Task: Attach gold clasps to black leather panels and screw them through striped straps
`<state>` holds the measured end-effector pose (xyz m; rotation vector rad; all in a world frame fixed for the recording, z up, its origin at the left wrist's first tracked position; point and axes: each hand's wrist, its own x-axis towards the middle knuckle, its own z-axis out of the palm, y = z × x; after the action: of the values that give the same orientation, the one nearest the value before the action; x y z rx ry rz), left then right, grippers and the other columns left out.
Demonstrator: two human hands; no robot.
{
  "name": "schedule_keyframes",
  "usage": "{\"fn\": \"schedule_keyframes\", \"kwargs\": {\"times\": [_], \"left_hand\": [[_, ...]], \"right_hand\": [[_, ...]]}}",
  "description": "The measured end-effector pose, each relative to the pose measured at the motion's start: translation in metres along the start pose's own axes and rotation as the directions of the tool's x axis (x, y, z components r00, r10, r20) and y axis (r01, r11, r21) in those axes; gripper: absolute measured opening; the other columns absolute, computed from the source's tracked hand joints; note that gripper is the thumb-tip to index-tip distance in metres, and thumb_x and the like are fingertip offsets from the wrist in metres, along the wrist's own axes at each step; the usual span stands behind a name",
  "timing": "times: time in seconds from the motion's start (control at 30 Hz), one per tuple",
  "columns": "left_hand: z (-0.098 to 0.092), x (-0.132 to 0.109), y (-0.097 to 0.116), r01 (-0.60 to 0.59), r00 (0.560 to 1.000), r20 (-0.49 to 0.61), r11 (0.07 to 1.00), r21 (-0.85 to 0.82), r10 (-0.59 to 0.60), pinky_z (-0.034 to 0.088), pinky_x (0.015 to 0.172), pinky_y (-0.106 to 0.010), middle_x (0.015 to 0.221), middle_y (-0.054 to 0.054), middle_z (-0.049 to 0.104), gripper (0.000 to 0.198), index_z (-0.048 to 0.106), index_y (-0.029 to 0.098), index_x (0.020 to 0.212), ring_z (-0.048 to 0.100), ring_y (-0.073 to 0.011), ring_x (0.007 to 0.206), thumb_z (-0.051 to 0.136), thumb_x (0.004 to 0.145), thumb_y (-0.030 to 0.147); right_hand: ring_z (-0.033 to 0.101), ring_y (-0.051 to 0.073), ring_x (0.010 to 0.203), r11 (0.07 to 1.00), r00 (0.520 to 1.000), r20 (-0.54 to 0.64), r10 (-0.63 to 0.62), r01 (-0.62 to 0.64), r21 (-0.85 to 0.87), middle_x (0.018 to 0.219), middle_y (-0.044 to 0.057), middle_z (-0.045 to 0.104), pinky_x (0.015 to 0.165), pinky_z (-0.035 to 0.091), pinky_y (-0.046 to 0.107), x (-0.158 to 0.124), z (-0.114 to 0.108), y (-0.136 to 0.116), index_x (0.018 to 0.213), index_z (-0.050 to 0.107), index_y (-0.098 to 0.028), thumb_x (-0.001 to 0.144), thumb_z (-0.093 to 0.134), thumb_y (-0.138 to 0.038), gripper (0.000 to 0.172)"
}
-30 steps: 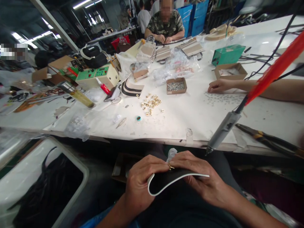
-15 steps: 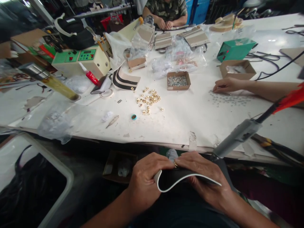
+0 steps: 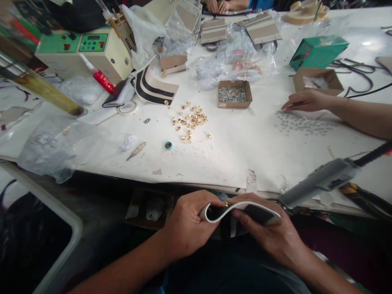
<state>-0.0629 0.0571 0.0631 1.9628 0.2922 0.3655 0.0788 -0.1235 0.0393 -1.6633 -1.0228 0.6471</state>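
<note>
Between my hands, in front of the table edge, a bent panel [image 3: 260, 213] shows a pale edge and a dark inner face. My left hand [image 3: 191, 222] is closed on its curled left end. Gripping the flatter right part is my right hand [image 3: 272, 230], thumb on the dark face and fingers behind. A small gold-coloured metal fitting [image 3: 226, 203] shows between the two hands at the panel's far side; most of it is hidden. On the table ahead lies a scattered pile of gold-coloured fittings [image 3: 196, 118], with a small blue-rimmed round container [image 3: 168, 145] nearer me.
An electric screwdriver [image 3: 321, 179] juts over the right table edge. A co-worker's hand [image 3: 303, 100] touches small pieces [image 3: 306, 124] on the right. A cardboard box of metal bits [image 3: 234, 96], a striped panel [image 3: 156, 87], a pointed tool [image 3: 136, 151] and a red glue bottle [image 3: 104, 81] lie beyond.
The panel has tilted, so more of its dark face shows beside my right thumb. Both hands keep their hold. My view has shifted down and closer to the table.
</note>
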Motion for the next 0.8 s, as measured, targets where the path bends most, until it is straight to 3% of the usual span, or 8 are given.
{"fn": "schedule_keyframes", "kwargs": {"times": [0.07, 0.13, 0.27, 0.33, 0.47, 0.8], "left_hand": [[-0.001, 0.010, -0.003, 0.224, 0.973, 0.060, 0.973, -0.050, -0.221, 0.054, 0.069, -0.025, 0.082, 0.000, 0.078, 0.008, 0.079, 0.020, 0.089, 0.071, -0.0153, 0.073, 0.071, 0.090, 0.016], [-0.003, 0.022, -0.008, 0.397, 0.913, 0.138, 0.914, -0.090, -0.383, 0.047, 0.060, -0.024, 0.072, 0.002, 0.073, 0.009, 0.076, 0.019, 0.085, 0.066, -0.0141, 0.066, 0.072, 0.090, 0.024], [-0.004, 0.045, -0.019, 0.543, 0.834, 0.196, 0.830, -0.125, -0.516, 0.045, 0.057, -0.024, 0.070, 0.002, 0.070, 0.013, 0.074, 0.017, 0.083, 0.064, -0.0150, 0.064, 0.075, 0.084, 0.030], [-0.003, 0.056, -0.023, 0.596, 0.800, 0.188, 0.791, -0.135, -0.570, 0.046, 0.056, -0.024, 0.072, 0.000, 0.072, 0.011, 0.074, 0.017, 0.082, 0.065, -0.0162, 0.065, 0.075, 0.079, 0.027], [-0.001, 0.076, -0.026, 0.659, 0.749, 0.210, 0.738, -0.146, -0.628, 0.052, 0.059, -0.027, 0.077, -0.003, 0.075, 0.013, 0.075, 0.017, 0.084, 0.069, -0.0190, 0.067, 0.073, 0.072, 0.022], [0.004, 0.103, -0.033, 0.668, 0.714, 0.185, 0.736, 0.105, -0.675, 0.051, 0.056, -0.028, 0.075, -0.008, 0.075, 0.017, 0.075, 0.016, 0.080, 0.072, -0.0253, 0.070, 0.072, 0.063, 0.016]], "right_hand": [[0.075, 0.020, 0.081, 0.988, 0.988, -0.033, 0.152, -0.153, -0.018, 0.095, 0.001, 0.082, 0.071, 0.059, 0.029, 0.007, 0.001, -0.004, 0.102, 0.080, -0.025, 0.102, 0.069, -0.036, 0.015], [0.074, 0.021, 0.073, 0.964, 0.965, -0.068, 0.254, -0.258, -0.067, 0.082, 0.001, 0.080, 0.064, 0.056, 0.030, 0.015, 0.002, -0.007, 0.090, 0.077, -0.023, 0.100, 0.068, -0.042, 0.024], [0.077, 0.027, 0.083, 0.906, 0.935, -0.132, 0.329, -0.352, -0.235, 0.088, 0.005, 0.082, 0.071, 0.055, 0.035, 0.037, -0.001, -0.009, 0.093, 0.075, -0.021, 0.096, 0.066, -0.043, 0.024], [0.077, 0.031, 0.092, 0.860, 0.915, -0.144, 0.376, -0.403, -0.314, 0.095, 0.008, 0.082, 0.077, 0.054, 0.037, 0.049, -0.003, -0.008, 0.099, 0.075, -0.020, 0.094, 0.067, -0.041, 0.023], [0.076, 0.032, 0.093, 0.773, 0.860, -0.096, 0.501, -0.494, -0.397, 0.095, 0.011, 0.081, 0.076, 0.051, 0.036, 0.069, -0.005, -0.005, 0.092, 0.074, -0.019, 0.095, 0.065, -0.037, 0.020], [0.075, 0.032, 0.094, 0.698, 0.830, -0.053, 0.555, -0.499, -0.513, 0.098, 0.013, 0.081, 0.072, 0.045, 0.034, 0.088, -0.008, 0.001, 0.093, 0.076, -0.017, 0.094, 0.063, -0.035, 0.022]]}}
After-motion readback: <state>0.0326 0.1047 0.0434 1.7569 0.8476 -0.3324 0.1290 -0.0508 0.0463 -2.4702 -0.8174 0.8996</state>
